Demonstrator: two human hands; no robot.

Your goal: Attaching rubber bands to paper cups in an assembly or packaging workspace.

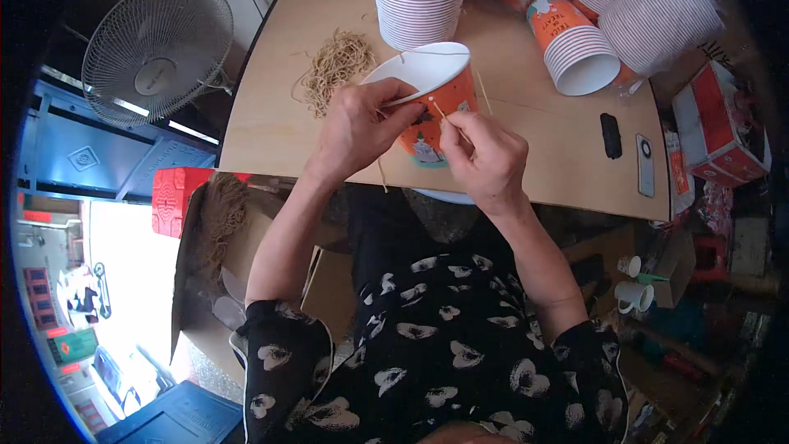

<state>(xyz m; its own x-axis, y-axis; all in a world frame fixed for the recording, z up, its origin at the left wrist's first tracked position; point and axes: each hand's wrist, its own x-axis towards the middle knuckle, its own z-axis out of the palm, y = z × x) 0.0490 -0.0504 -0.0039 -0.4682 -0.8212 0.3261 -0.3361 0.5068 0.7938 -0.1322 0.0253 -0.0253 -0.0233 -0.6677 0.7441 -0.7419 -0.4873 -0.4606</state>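
Observation:
An orange paper bucket (460,92) with a white inside and printed cartoon figures is tilted at the table's front edge. My left hand (355,127) grips its near rim, with the thumb on the outside wall. Against that wall, my right hand (491,152) pinches a thin tan cord (439,109), whose pale tip shows near a small spot below the rim. More cord lies across the bucket's far rim and hangs below my left hand. Behind my left hand lies a tangled heap of tan cords (339,64).
On the wooden table (288,144) stands a tall stack of buckets (421,4); another stack (575,53) lies at the back right among bagged ones. A black object (611,136) and a phone (645,166) lie right. A fan (156,53) and an open carton (201,279) are left.

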